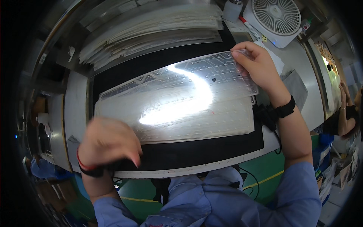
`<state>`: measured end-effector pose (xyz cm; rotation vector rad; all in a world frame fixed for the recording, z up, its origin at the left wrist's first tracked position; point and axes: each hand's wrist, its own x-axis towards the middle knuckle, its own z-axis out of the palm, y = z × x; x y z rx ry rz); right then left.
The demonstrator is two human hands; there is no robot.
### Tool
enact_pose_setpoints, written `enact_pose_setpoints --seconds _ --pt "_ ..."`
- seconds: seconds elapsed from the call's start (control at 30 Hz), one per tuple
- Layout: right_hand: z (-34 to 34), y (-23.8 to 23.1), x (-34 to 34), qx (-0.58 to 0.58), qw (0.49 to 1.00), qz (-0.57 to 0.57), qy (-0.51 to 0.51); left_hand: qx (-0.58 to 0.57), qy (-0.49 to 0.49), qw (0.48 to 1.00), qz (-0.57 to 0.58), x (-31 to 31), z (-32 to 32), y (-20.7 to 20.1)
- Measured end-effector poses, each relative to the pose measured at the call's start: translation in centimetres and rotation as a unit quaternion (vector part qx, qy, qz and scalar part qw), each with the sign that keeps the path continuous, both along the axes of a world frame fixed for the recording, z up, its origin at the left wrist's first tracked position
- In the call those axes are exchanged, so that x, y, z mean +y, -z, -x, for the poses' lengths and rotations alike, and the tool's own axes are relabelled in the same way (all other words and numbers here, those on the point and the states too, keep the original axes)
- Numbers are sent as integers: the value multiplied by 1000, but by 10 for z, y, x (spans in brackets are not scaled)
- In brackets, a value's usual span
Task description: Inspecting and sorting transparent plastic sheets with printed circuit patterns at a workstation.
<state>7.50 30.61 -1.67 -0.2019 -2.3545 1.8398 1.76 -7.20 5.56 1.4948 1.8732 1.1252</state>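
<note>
My right hand (257,62) is closed on the far right corner of a clear plastic sheet printed with circuit lines (227,70), thumb on top. That sheet lies slanted over the far part of a stack of similar translucent sheets (223,119), and a bright glare hides the middle of both. Smeared by motion, my left hand (109,142) is over the near left corner of the stack. Its fingers are too blurred to tell whether they hold anything. A black mat (196,157) lies under the stack.
Beyond the mat rises another pile of clear sheets (159,28). At the far right stand a white fan (278,19), a bottle (232,10) and a red-and-white pen-like tool (249,27). A black cabled device (266,117) is by my right wrist. Another person's arm (343,108) shows at right.
</note>
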Motion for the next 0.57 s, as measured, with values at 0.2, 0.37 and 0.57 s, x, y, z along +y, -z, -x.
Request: enact_pose_setpoints --seconds 0.2,0.37,0.57 --pt "-2 -5 -3 65 998 15 22 75 -421 904 -13 -53 93 45" --pt "1 2 2 61 996 5 59 -321 -413 850 -70 -76 122 56" --pt "6 5 3 -1 996 17 92 -310 -306 900 -23 -84 129 75"
